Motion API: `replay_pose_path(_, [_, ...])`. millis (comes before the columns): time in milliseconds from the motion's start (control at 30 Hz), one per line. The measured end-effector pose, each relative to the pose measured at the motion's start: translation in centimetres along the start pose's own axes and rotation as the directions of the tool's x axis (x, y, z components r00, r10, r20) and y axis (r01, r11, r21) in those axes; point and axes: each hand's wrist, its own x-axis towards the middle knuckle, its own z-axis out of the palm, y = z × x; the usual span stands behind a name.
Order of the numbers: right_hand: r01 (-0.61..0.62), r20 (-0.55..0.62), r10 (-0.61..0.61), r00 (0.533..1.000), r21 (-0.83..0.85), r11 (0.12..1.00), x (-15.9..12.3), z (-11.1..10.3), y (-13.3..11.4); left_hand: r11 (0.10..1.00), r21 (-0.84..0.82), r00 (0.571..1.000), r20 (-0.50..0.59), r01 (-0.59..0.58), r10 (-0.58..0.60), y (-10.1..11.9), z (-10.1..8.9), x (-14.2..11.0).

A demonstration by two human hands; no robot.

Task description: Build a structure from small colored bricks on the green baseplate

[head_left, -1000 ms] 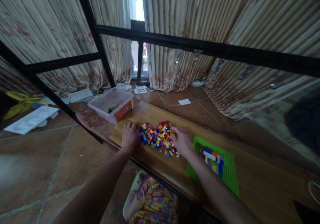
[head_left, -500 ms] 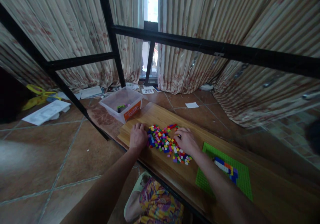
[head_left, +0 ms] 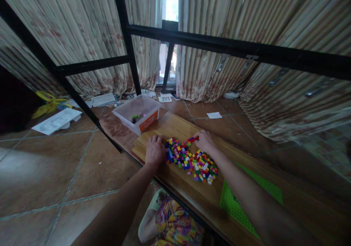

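Note:
A heap of small building bricks (head_left: 202,164) in many colours lies loose on the wooden board. At the heap's left end rests my left hand (head_left: 155,151), its fingers curled down; whatever is under them is hidden. Beyond the heap's far edge, my right hand (head_left: 205,142) has its fingers closed at the end of a red brick (head_left: 194,139). A green baseplate (head_left: 241,202) lies to the right, partly covered by my right forearm, which hides most of the bricks on it.
A clear plastic box (head_left: 137,114) with an orange label stands at the board's far left end and holds a few pieces. A black metal frame (head_left: 219,43) crosses in front of the curtains. White paper (head_left: 214,115) and a white tray (head_left: 57,120) lie on the tiled floor.
My right hand has moved from the heap's right side to the red brick at its far edge. The forearm now covers the bricks on the baseplate. My left hand stays put.

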Motion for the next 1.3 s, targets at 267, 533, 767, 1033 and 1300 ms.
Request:
replay_pose_path(267, [0.198, 0.060, -0.201, 0.978, 0.059, 0.978, -1.7, -2.1, -0.2, 1.000, 0.005, 1.000, 0.006, 0.001, -0.001, 0.1, -0.2, 0.0])
replay_pose_path(533, [0.079, -0.097, -0.035, 0.995, 0.492, 0.867, -8.4, -6.8, -1.1, 1.000, 0.028, 1.000, -0.003, -0.004, 0.004, 0.0, -0.2, 0.3])
replay_pose_path(767, [-0.227, -0.064, 0.448, 0.892, 0.793, 0.565, -22.3, -8.9, 0.8, 0.996, 0.075, 0.999, -0.025, -0.037, 0.039, -0.4, 0.1, 0.8])
replay_pose_path(1033, [-0.461, 0.059, 0.767, 0.639, 0.827, 0.320, -30.1, -7.7, 5.3, 0.987, 0.142, 0.997, -0.011, -0.076, 0.079, -0.5, 0.1, 1.2])
replay_pose_path(1300, [-0.585, -0.099, 0.706, 0.701, 0.487, 0.649, -25.0, -7.4, 4.3, 0.986, 0.140, 0.996, -0.002, -0.085, 0.087, -0.4, -0.2, 1.4])
